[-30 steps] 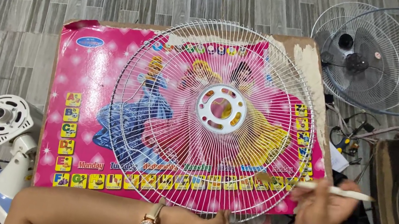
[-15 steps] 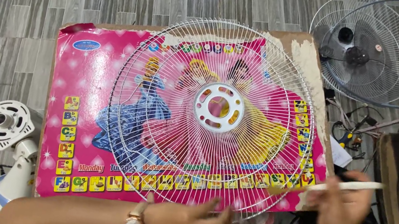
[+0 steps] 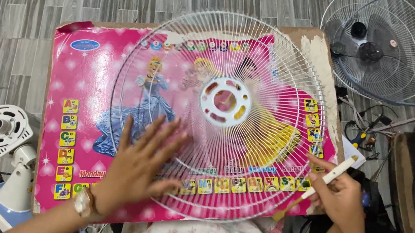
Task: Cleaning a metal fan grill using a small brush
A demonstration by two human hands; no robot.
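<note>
1. Left hand (image 3: 139, 164) moved from the near rim up onto the white fan grille (image 3: 219, 116), fingers spread flat, pinning it.
2. Grille stayed on the pink board (image 3: 77, 82).
3. Right hand (image 3: 338, 196) kept fingers clamped on the brush (image 3: 321, 182) at the grille's right edge.

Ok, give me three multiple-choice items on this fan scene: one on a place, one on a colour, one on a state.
1. Where does the round white wire fan grille lie?
A. on the flat pink picture board
B. on the grey tiled floor
C. on the person's lap

2. What colour is the grille's plastic centre ring?
A. black
B. white
C. yellow

3. How is the left hand?
A. clenched in a fist
B. holding a screwdriver
C. spread flat on the grille

Answers: 1 A, the board shows under the wires all round. 2 B, the ring is white against the pink. 3 C, its fingers splay open on the wires, while the right hand grips a thin white stick.
</note>
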